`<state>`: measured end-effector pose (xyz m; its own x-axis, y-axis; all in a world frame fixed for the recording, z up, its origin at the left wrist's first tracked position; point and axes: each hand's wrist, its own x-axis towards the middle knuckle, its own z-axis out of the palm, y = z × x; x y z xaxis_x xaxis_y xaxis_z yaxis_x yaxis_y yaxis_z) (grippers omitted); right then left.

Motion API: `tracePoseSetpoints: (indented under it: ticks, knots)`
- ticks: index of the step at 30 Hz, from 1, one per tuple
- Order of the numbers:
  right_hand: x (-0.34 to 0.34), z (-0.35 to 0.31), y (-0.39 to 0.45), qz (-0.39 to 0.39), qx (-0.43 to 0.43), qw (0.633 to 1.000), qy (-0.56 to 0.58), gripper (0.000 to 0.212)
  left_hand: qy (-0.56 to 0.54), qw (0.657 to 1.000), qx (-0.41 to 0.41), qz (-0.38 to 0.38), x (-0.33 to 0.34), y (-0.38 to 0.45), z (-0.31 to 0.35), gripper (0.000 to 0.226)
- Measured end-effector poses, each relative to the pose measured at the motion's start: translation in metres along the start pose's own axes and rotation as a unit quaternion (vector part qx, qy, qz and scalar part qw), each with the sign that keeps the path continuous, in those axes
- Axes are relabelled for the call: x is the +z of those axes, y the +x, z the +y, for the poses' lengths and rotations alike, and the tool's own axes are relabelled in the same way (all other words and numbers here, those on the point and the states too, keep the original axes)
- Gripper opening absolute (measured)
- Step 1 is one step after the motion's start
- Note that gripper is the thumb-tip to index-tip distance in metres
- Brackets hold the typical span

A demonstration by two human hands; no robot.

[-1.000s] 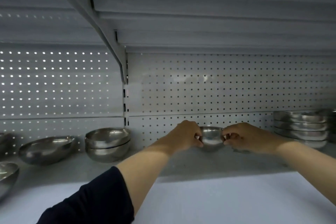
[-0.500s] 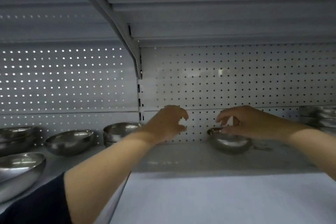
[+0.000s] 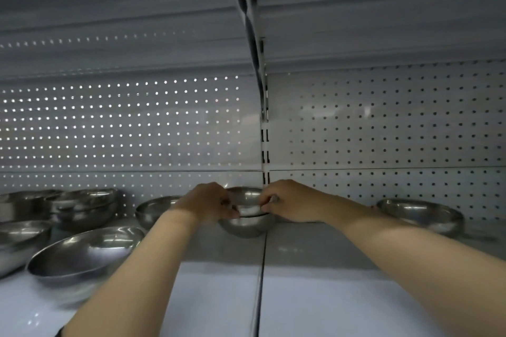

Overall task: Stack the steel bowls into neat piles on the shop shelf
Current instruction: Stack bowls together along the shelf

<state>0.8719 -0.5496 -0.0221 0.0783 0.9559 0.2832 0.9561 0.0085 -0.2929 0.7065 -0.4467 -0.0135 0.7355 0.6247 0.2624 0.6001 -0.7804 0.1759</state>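
Observation:
Two nested steel bowls sit at the back of the white shelf (image 3: 342, 295), near the upright post. My left hand (image 3: 208, 204) grips the left rim of the upper bowl (image 3: 247, 200), and my right hand (image 3: 290, 204) pinches its right rim. That bowl rests in the lower bowl (image 3: 246, 227). A single steel bowl (image 3: 421, 215) stands to the right. Behind my left wrist another bowl (image 3: 156, 208) is partly hidden. A large tilted bowl (image 3: 85, 252) lies at the front left, and a pile of bowls (image 3: 85, 205) stands at the back left.
A perforated back panel (image 3: 383, 131) closes the shelf behind. The upper shelf (image 3: 356, 8) hangs low overhead, with a slanted bracket (image 3: 252, 22). More bowls (image 3: 19, 238) crowd the far left edge. A seam (image 3: 260, 282) splits the shelf into two boards.
Both hands let go of the small bowl on the right and moved left. They now hold the top bowl of the pair by the post. The view swung left.

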Motion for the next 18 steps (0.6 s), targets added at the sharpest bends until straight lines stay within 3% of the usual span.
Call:
tracePoseSetpoints:
  ticks: [12,15,16,18]
  knots:
    - [0.005,0.003,-0.004,0.048,-0.016,0.998,0.034,0.011,-0.07,0.997,-0.023,0.011,0.006,0.008,-0.012,0.04]
    - [0.007,0.008,-0.006,0.048,0.004,0.998,0.04,0.025,-0.11,0.993,-0.046,0.019,0.012,0.009,-0.018,0.078]
    - [0.007,0.011,-0.007,0.046,0.018,0.998,0.034,0.033,-0.111,0.993,-0.049,0.007,0.014,0.009,-0.02,0.078]
    - [0.01,0.016,-0.008,0.046,0.046,0.997,0.031,0.043,-0.128,0.99,-0.047,-0.031,0.02,0.011,-0.024,0.051]
